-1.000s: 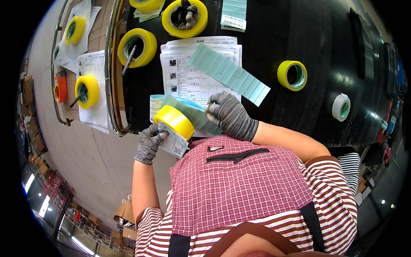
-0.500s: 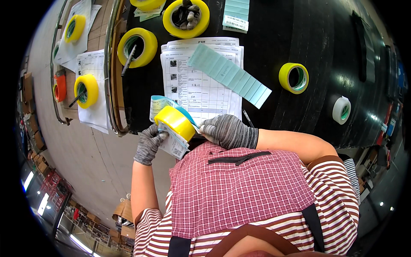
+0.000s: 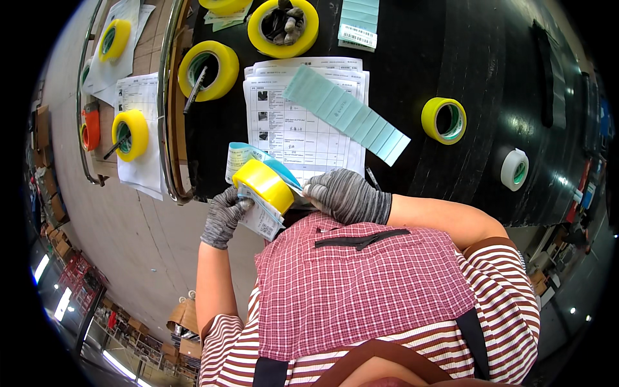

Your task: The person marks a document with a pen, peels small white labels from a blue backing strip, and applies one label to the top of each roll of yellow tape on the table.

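At the near table edge, a yellow roll of packing tape (image 3: 265, 182) rests among a folded strip of pale blue and white printed labels (image 3: 260, 220). My left hand (image 3: 225, 217), in a grey glove with paler fingertips, pinches the labels at the roll's near left side; whether it also grips the roll is unclear. On the other side my right hand (image 3: 351, 197), gloved alike, is closed with its fingertips on the strip's edge beside the roll. Just beyond lie printed sheets (image 3: 264, 143) with product pictures, and a blank-looking light blue label strip (image 3: 346, 115) slants across them.
More tape rolls lie about: a large yellow one (image 3: 207, 55) with a marker (image 3: 196, 89) in it, one holding dark gloves (image 3: 301, 44), a smaller yellow roll (image 3: 443, 120) and a white one (image 3: 514, 169). A metal rail (image 3: 166, 116) bounds the black table (image 3: 412, 71) at left.
Both hands keep nearly the same hold on the labels. The table and its things have shifted very slightly in view.
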Demonstrator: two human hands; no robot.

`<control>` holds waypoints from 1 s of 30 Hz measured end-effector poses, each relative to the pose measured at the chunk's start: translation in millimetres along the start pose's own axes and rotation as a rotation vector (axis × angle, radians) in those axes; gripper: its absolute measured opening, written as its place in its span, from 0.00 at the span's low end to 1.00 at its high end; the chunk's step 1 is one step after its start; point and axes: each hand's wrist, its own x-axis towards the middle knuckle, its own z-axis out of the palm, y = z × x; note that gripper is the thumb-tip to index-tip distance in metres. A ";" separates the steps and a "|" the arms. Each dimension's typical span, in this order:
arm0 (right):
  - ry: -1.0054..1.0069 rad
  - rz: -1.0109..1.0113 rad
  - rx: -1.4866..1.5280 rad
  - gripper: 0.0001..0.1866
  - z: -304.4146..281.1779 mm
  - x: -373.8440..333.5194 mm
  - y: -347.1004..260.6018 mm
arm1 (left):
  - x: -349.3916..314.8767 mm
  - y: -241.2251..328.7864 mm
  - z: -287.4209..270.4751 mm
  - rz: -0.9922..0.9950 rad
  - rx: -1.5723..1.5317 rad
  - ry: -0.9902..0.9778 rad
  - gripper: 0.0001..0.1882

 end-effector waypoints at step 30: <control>0.326 0.730 -0.181 0.19 -70.6 -2.0 61.4 | -3.2 11.8 11.5 -0.022 -0.001 0.047 0.17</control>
